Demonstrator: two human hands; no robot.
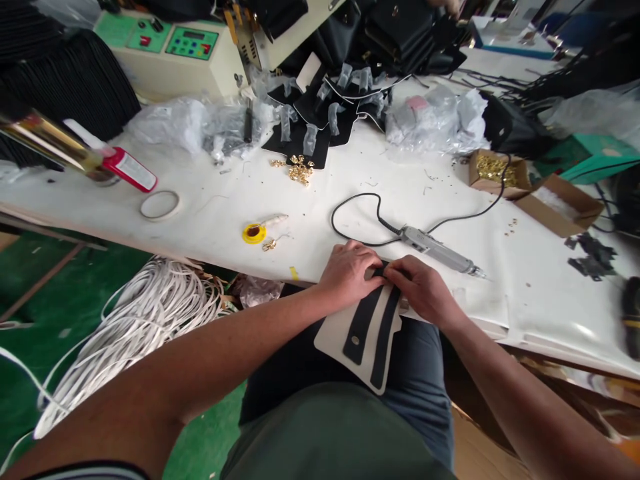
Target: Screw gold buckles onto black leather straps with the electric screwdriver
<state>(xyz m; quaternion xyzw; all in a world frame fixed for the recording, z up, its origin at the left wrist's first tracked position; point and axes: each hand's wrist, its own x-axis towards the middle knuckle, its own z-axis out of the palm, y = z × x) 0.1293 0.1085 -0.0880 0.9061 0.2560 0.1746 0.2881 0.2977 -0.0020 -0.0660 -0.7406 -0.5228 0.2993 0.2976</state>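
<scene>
Where the two hands meet at the counter (230,193) edge, the right hand's fingers (397,270) are drawn together, pinching the top end of the panel (326,339) and its straps. The left hand (350,270) has its fingers curled over the same end, thumb towards the right hand; whether they grip or only press, I cannot tell

As for how far things have come, the wide strap (364,317) and narrow strap (384,343) lie along the panel, and the wide one has a round stud (355,341) near its lower end. No stud shows on the bare lower part of the narrow one. The top ends are hidden by the fingers, so whether anything is fixed there, or left undone, cannot be told

The panel hangs below the fingers, pale side up, its top by the counter edge and its wide lower end over the jeans (425,363)

Just beyond the right hand, the driver (440,250) lies on the counter, held by neither hand. The yellow spool (254,233) sits beyond the left hand, gold studs (300,172) are piled further off, and black pieces (295,140) lie behind them
</scene>
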